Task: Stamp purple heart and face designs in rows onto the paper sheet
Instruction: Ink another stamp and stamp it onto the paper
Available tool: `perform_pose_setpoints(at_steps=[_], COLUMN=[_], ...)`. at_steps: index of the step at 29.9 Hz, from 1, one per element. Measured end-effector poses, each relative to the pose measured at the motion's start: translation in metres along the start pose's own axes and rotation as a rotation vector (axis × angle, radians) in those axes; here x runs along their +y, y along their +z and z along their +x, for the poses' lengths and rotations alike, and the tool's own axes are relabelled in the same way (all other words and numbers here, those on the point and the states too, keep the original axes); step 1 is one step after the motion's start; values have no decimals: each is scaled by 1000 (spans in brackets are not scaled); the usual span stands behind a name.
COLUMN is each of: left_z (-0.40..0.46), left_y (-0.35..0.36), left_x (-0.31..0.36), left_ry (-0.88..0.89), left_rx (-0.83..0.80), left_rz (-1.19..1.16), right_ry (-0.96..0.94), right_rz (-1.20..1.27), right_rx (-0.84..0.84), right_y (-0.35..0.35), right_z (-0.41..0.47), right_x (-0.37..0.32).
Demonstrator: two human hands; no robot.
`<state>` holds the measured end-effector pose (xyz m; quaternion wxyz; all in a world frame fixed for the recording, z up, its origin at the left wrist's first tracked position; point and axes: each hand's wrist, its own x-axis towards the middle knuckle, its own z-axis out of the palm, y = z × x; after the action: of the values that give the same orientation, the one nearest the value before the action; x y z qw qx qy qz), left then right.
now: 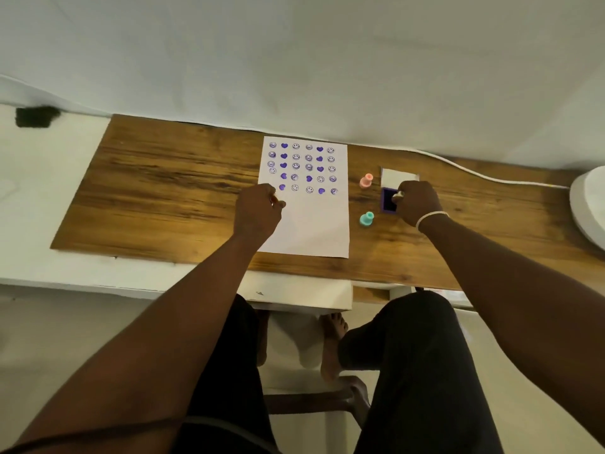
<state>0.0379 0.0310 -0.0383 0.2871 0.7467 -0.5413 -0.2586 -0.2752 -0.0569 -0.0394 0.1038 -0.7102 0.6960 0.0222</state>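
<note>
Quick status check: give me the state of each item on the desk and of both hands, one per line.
paper sheet: flat, top part filled with purple rows, lower part blank
ink pad: open, lid lying behind it
pink stamp: standing, unused
teal stamp: standing, unused
right hand: pressing a white stamp onto the ink pad
left hand: closed, resting on the sheet's left edge

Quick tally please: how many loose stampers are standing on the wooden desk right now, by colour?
Pink plastic stamper: 1
Teal plastic stamper: 1
Total standing loose on the wooden desk: 2
Another small pale stamper is in the right hand, over the purple ink pad.
</note>
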Motion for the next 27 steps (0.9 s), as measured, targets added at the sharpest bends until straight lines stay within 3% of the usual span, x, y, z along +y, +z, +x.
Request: perform_pose_setpoints(at_steps=[4, 8, 10, 17, 27], left_z=[-8, -4, -2, -7, -5], left_y=[-6, -11, -13, -7, 1], left_x=[-14, -25, -24, -30, -32], left_ry=[-40, -68, -65, -21, 33], left_rx=[9, 12, 16, -1, -14], left_rz=[-12, 20, 24, 34, 92], right_ry=[39, 134, 83, -308, -388], right_rz=[22, 275, 363, 355, 106], right_rx=[-32, 185, 226, -83, -122], right_y=[-13, -40, -42, 7, 25], right_z=[-2, 4, 6, -21, -12], right_x=[-5, -39, -79, -196, -214])
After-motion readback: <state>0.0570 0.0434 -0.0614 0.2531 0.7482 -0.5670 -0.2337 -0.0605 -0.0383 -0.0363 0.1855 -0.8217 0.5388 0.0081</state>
